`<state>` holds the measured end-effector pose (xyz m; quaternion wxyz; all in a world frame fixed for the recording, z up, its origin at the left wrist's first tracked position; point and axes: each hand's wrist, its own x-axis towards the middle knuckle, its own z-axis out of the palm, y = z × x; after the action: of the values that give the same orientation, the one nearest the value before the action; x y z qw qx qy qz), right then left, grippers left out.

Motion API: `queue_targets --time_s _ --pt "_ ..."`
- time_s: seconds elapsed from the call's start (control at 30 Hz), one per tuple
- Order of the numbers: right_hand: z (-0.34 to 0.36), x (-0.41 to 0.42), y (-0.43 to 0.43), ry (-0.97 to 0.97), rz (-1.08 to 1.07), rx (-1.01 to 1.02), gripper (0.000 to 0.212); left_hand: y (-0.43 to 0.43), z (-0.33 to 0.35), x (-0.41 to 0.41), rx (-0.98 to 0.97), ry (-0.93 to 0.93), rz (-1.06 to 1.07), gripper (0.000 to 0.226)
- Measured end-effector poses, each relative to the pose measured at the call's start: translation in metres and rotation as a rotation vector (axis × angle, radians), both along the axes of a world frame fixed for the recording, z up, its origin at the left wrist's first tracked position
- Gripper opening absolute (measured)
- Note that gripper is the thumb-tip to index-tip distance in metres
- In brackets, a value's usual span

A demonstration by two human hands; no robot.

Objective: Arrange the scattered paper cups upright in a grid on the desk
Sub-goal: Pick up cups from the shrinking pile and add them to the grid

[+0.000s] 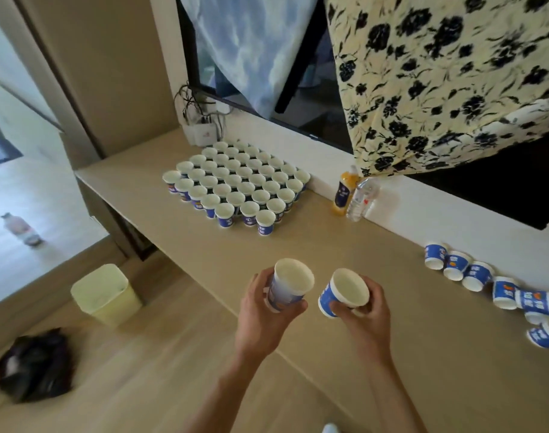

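A large grid of upright cups [235, 182] is being extended on the bench [329, 245]; one cup is being gripped in each of the hands, left hand [267, 310] and right hand [366, 310], while scattered cups [485, 279] are lying unsorted

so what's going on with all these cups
A person is arranging paper cups on a desk. The left hand grips one cup and the right hand grips a second cup, both open end up, near the desk's front edge. A grid of upright cups stands at the far left. Tipped cups lie on their sides along the wall at the right, not yet arranged. An orange bottle and a clear bottle stand between.
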<state>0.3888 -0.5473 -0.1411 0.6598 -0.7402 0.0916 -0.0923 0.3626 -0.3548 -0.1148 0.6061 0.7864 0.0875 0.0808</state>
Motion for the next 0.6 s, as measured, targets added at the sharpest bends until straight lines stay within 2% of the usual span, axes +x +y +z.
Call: queue_targets --time_s 0.37,0.6 --pt "-0.012 0.026 0.107 0.066 0.112 0.047 0.063 0.098 -0.004 0.007 0.087 0.001 0.085 0.062" --pt "-0.037 0.091 0.167 0.083 0.103 0.128 0.071 0.157 -0.020 0.074 0.159 0.047 0.072 0.063"
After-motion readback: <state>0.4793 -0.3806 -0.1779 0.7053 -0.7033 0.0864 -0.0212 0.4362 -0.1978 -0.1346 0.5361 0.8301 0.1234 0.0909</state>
